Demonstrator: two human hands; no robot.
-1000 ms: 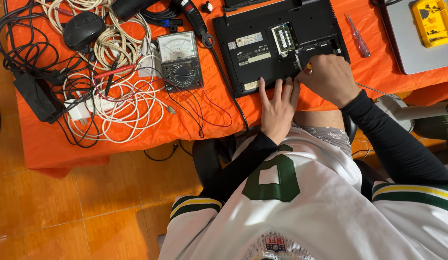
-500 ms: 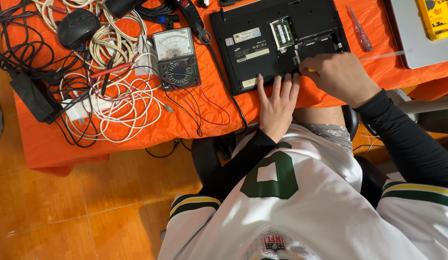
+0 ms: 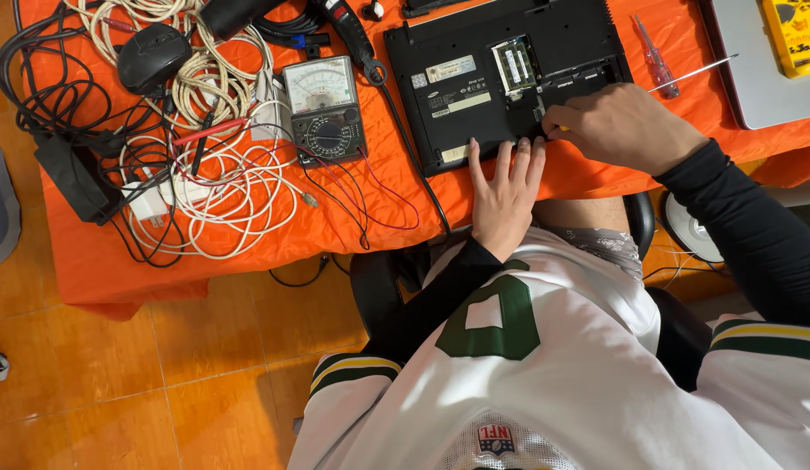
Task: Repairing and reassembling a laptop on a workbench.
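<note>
Pinning flipped laptop [image 3: 500,83] at table's near edge: left hand [image 3: 502,196] flat, fingers spread on its front rim, steadying it. Right hand [image 3: 627,126] curled round screwdriver [image 3: 692,74], tip at open bay. Meter [image 3: 325,111], cables [image 3: 196,165] parked toward left edge.

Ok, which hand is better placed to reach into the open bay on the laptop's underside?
Right, likely. The right hand has its fingertips at the edge of the open bay of the laptop; the left hand lies flat on the near edge, apparently bracing it.
</note>
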